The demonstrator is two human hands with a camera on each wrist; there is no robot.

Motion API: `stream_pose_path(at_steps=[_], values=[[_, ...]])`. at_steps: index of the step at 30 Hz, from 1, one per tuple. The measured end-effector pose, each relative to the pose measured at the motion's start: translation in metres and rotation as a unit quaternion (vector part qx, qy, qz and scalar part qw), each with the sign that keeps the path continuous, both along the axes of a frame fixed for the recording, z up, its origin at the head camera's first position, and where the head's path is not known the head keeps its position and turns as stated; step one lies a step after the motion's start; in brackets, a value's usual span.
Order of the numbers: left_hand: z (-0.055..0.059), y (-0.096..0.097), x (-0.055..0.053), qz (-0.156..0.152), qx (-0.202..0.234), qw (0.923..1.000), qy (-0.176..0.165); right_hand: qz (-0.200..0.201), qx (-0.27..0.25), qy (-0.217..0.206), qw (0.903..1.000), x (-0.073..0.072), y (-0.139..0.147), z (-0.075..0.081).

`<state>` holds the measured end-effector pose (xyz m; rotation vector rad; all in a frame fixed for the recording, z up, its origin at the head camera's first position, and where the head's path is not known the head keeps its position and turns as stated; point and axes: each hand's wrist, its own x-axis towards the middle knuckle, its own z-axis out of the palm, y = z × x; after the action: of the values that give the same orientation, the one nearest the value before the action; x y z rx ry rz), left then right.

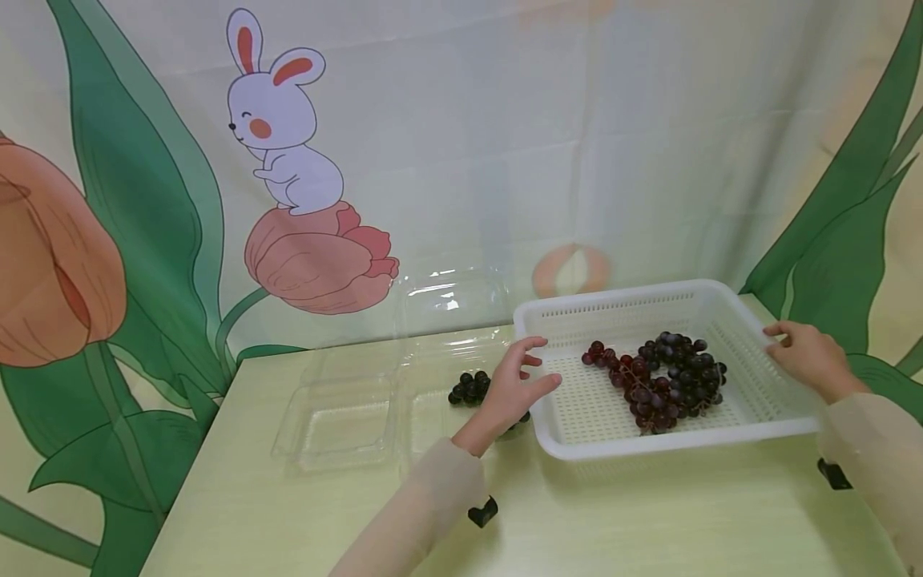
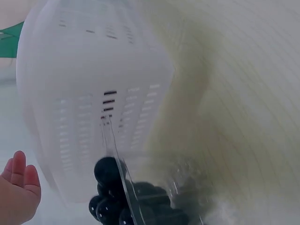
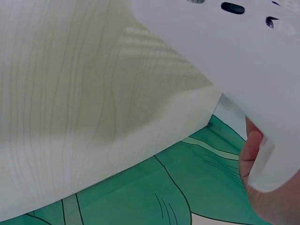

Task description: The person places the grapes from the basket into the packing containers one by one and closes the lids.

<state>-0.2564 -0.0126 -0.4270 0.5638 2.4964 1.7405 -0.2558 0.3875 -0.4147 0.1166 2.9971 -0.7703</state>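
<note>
A white perforated plastic basket [image 1: 606, 449] holds a bunch of red grapes [image 1: 652, 401] and a bunch of dark grapes [image 1: 678, 357]. My right hand [image 1: 811, 357] grips the basket's right rim, its fingers [image 3: 253, 145] curled round the edge. By the left rim is my left hand [image 1: 512, 389], thumb and fingers spread apart, with nothing pinched between them. The left wrist view shows its fingers [image 2: 18, 171] fairly straight beside the basket wall [image 2: 79, 108]. Dark grapes [image 1: 470, 388] lie in a clear plastic box [image 1: 425, 433] behind the left forearm, which partly hides them.
Left of the grape box stands another clear plastic box [image 1: 346, 429]. Raised clear lids [image 1: 454, 300] lean near the back curtain [image 1: 447, 160], printed with a rabbit and tulips. Everything stands on a pale wood-grain table [image 1: 238, 497].
</note>
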Motion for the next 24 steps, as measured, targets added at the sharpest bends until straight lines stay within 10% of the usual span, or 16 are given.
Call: stream_pose_path(at_steps=[12, 24], values=[[0.007, 0.027, 0.011, -0.062, -0.015, 0.9980, -0.005, 0.004, 0.003, 0.003, 1.0000, -0.001, 0.001, -0.001], [0.008, 0.058, 0.021, -0.058, 0.005, 0.9970, -0.052, 0.001, 0.000, -0.004, 1.0000, 0.000, 0.000, 0.000]])
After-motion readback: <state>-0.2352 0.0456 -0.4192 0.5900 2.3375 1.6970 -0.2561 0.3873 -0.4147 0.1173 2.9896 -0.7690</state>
